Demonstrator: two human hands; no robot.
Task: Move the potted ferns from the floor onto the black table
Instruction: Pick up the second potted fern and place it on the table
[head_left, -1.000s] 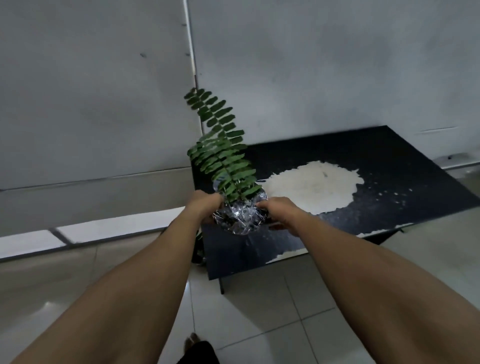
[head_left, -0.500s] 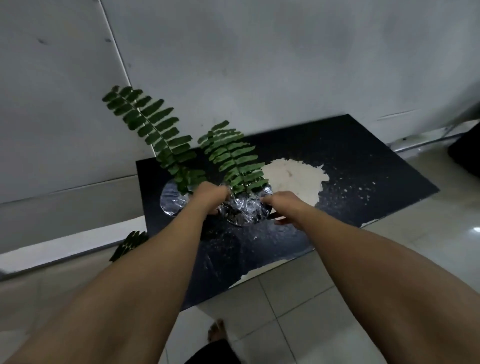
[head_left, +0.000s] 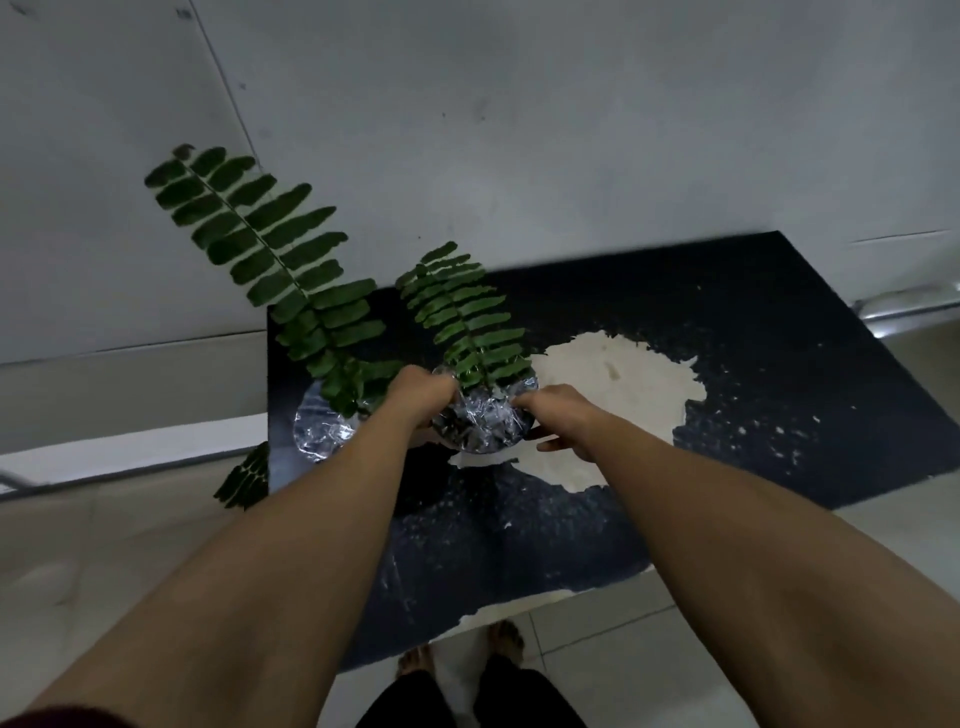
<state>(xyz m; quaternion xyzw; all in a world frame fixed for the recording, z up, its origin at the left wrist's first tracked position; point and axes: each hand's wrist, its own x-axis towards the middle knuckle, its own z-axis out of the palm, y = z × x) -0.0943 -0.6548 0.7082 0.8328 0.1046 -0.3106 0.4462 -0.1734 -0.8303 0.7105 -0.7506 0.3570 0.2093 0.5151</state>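
Potted fern (head_left: 480, 415) gripped at foil-wrapped pot by left hand (head_left: 422, 389) and right hand (head_left: 553, 410), over black table (head_left: 753, 374) beside second fern (head_left: 327, 426). Placing step; next: set down, let go.

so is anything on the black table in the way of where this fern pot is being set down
Nothing visible blocks it. Both the left hand and right hand grip the foil-wrapped fern pot over bare black table. Another foil-wrapped fern pot stands just to its left, beside rather than under it.
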